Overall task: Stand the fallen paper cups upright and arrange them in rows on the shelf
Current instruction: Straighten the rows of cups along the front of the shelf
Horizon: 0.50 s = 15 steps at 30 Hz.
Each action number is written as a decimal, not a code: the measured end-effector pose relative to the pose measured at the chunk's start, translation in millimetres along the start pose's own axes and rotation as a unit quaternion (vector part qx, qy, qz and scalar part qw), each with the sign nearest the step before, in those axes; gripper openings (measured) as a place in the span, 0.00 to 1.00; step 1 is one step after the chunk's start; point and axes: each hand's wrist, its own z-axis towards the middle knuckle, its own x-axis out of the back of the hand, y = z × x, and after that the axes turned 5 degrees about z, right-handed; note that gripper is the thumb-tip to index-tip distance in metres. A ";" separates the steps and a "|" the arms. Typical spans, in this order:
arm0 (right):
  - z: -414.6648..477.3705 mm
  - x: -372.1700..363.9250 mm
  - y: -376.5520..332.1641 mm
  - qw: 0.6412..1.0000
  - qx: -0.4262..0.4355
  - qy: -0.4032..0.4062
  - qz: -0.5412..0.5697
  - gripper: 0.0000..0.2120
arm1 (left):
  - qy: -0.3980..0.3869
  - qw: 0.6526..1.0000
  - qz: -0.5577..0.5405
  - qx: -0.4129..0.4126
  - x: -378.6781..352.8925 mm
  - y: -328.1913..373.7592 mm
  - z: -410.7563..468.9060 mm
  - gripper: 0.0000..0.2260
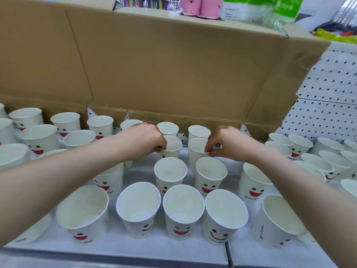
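Front-row cups, farthest from the cardboard box, already stand upright on the shelf. Nearer the box, my left hand pinches the rim of the left cup and my right hand pinches the right cup, I'd guess to line them up.

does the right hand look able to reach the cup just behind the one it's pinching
Probably yes: the back cup stands open just past the right hand, once it releases the pinched cup.
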 end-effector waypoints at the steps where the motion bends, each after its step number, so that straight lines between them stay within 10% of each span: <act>1: -1.0 1.5 -0.6 1.000 -0.001 0.003 -0.003 0.09 | 0.001 1.000 0.000 0.005 0.4 -0.5 0.0 0.03; 15: -46.9 15.5 -26.2 0.990 -0.138 0.031 0.010 0.11 | 0.002 0.977 -0.211 -0.020 52.7 42.7 -53.3 0.07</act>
